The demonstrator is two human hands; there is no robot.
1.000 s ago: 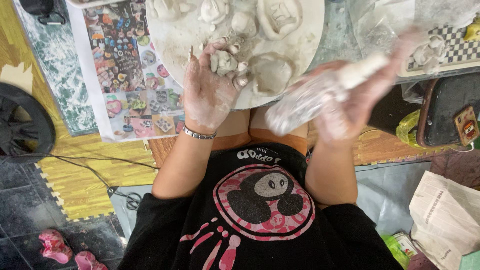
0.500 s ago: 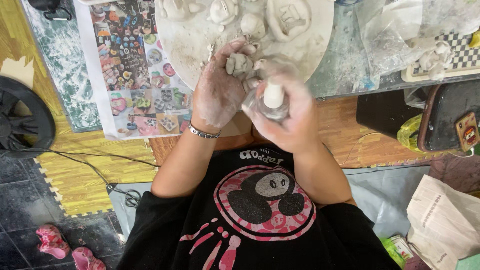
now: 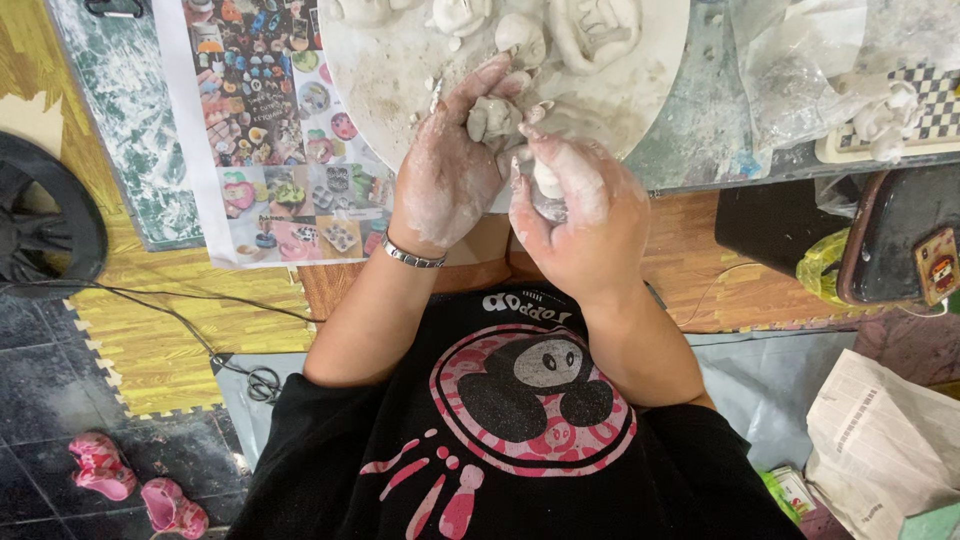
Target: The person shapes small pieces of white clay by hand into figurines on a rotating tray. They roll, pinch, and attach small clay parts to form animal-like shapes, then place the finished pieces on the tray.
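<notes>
My left hand [image 3: 445, 175], caked in pale clay and wearing a metal bracelet, pinches a small grey clay piece [image 3: 492, 116] over the near edge of a round white board [image 3: 390, 75]. My right hand [image 3: 585, 215] is wrapped around a small clear bottle with a white cap [image 3: 545, 185], its top pointing at the clay piece. The two hands touch. Several shaped clay figures [image 3: 600, 25] lie further back on the board.
A printed sheet of colourful pictures [image 3: 280, 130] lies left of the board. Crumpled plastic [image 3: 810, 70] and a checkered board with clay [image 3: 930, 105] sit at right. On the floor are a black fan [image 3: 40, 220], scissors [image 3: 262, 382], pink sandals [image 3: 130, 485] and newspaper [image 3: 880, 440].
My right hand swung in from the right with the bottle and now sits against my left hand. The left hand kept the clay piece near the board's edge.
</notes>
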